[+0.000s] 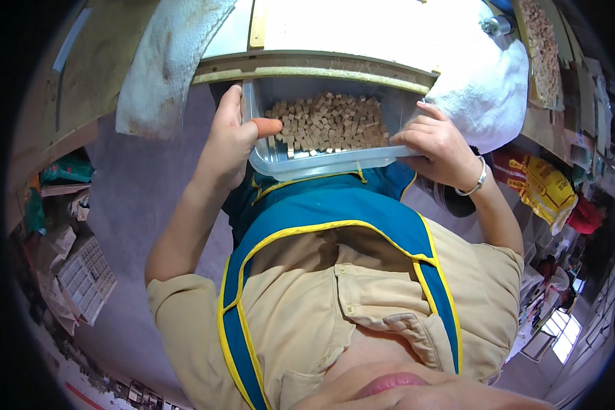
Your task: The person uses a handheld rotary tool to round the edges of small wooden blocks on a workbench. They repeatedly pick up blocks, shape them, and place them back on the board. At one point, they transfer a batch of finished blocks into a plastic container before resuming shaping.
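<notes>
Head view: a teal apron [342, 205] is covering the person's front; just past it, a clear tub [314, 167] is sitting between both hands — the left hand [234, 140] gripping its left rim, the right hand [434, 140] its right. Small wooden cubes [329, 124] are lying heaped inside; beyond, white towels [174, 65] are hanging off the workbench [307, 67].

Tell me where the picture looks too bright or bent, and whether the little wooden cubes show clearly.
In the head view, glare bleaches the flat white tabletop nearly featureless; in the head view, the long yellowish table edge bows, and black rings the scene; in the head view, many small pale wooden cubes in the clear rectangular plastic bin can be told apart.
</notes>
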